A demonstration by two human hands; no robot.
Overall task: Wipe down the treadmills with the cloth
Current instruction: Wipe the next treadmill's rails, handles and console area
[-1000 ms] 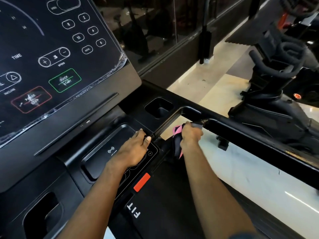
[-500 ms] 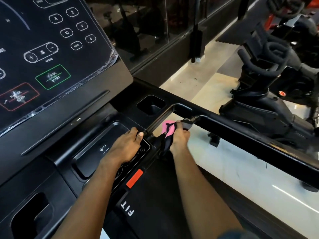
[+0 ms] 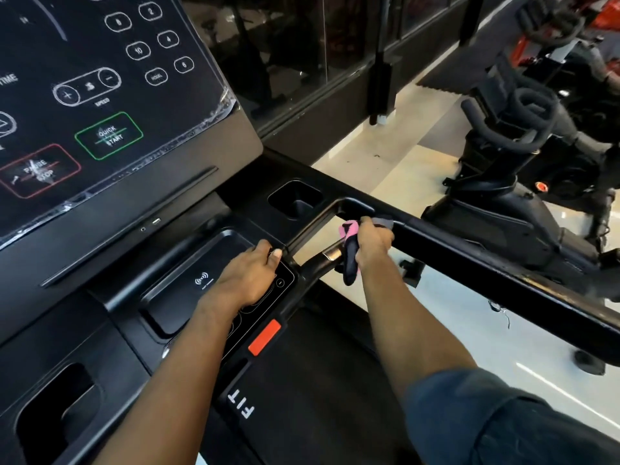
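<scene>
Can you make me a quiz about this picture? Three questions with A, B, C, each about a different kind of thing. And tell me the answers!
1. Where does the left hand rest?
A) on the treadmill console below the screen
B) on the exercise bike
C) on the floor

2. What colour is the outline round the QUICK START button?
A) blue
B) green
C) yellow

3. What is the right hand doing?
A) hanging empty
B) pressing a button
C) gripping the cloth

Answers:
1 A: its fingers lie on the flat black panel under the screen.
2 B: the line round the words is green.
3 C: its fingers are curled round the pink and dark cloth at the handlebar.
</scene>
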